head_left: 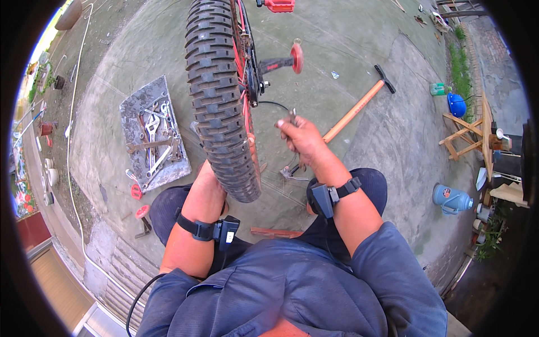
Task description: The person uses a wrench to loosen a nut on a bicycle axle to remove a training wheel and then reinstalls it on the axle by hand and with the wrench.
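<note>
One cable point(274, 102) was pinched in the right hand point(302, 136), beside the tyre point(216, 84). The left hand point(212, 182) was mostly behind the tyre, its grip hidden from me; a tray point(131, 112) of spanners point(151, 128) lay left, a hammer point(355, 113) right.

Daylight falls across a worn, greenish concrete floor point(353, 48).

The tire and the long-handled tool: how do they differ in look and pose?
Colour: the tire is black with a blocky tread, while the long-handled tool has an orange-brown shaft and a black head. Shape: the tire is thick and curved; the tool's shaft is slim and straight. Pose: the tire is upright, whereas the tool lies along the ground. Shared: neither shows whole, as the tire runs off the top edge and the right hand and wrist overlap the tool.
</note>
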A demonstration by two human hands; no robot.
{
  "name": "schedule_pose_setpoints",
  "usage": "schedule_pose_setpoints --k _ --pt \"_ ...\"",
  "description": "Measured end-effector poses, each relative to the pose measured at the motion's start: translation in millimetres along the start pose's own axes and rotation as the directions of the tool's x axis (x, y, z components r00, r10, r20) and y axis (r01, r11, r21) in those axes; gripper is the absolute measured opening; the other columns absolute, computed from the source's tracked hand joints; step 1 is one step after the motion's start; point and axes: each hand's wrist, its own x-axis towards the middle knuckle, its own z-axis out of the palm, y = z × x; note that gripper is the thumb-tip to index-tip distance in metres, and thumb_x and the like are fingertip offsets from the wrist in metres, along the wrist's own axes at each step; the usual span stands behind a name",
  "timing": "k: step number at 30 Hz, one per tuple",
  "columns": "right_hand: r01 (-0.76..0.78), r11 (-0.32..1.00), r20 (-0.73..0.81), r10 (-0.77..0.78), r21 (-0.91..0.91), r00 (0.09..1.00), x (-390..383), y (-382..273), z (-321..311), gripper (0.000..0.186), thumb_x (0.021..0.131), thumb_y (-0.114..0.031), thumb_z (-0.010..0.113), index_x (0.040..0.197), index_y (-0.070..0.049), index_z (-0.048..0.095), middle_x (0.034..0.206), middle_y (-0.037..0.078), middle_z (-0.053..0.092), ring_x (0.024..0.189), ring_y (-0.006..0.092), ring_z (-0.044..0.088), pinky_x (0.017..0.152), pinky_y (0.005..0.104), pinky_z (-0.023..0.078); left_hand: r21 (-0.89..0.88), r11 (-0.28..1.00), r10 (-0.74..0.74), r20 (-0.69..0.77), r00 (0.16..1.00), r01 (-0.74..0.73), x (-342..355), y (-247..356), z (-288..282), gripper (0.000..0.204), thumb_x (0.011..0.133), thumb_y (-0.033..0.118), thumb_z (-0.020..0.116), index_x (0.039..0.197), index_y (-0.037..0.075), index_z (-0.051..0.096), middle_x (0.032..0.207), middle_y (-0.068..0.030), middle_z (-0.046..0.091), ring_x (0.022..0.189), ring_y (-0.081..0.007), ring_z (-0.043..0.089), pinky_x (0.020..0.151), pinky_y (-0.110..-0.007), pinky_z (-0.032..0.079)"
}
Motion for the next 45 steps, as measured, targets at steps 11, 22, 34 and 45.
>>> schedule_pose_setpoints --k 11,22,34,45 --pt "0.198 0.901 -0.114 -0.260 -0.385 0.959 63 -65 17 0.036 0.092 -0.036 0.061 0.087 0.000 0.064 0.074 0.006 0.064 0.047 0.0099 0.045 0.042 0.0282 0.035 -0.079 0.996 -0.033 0.138 0.990 0.044 7 0 -15 0.021 0.078 0.010 0.065 0.072 0.009 0.045 0.066 -0.0005 0.043 0.052 -0.0133 0.047 0.052 -0.033 0.051" --pt "0.010 0.982 -0.042 -0.018 -0.189 0.999 90 -68 17 0.029 0.091 -0.032 0.063 0.083 -0.004 0.062 0.068 0.003 0.060 0.043 0.0125 0.049 0.038 0.0276 0.033 0.154 0.984 0.088 -0.009 0.996 -0.086 13 -6 -19 0.023 0.088 0.015 0.063 0.073 0.011 0.046 0.063 0.0041 0.044 0.048 -0.0083 0.045 0.050 -0.027 0.048" --pt "-0.009 0.997 -0.057 0.005 -0.075 0.998 73 -77 19 0.026 0.093 -0.031 0.060 0.091 -0.005 0.061 0.068 0.003 0.058 0.044 0.0112 0.048 0.037 0.0266 0.031 0.168 0.982 0.091 -0.037 0.995 -0.084 16 -6 -25 0.020 0.089 0.016 0.062 0.077 0.010 0.047 0.064 0.0038 0.044 0.050 -0.0089 0.045 0.050 -0.029 0.048" --pt "0.097 0.991 0.057 -0.092 -0.094 0.994 87 -64 14 0.017 0.092 -0.022 0.064 0.096 -0.006 0.060 0.075 0.002 0.059 0.047 0.0085 0.049 0.039 0.0224 0.031 0.123 0.990 0.065 0.028 0.998 -0.068 21 -6 -32 0.020 0.088 0.013 0.064 0.077 0.009 0.047 0.064 0.0030 0.045 0.048 -0.0098 0.046 0.051 -0.030 0.050"
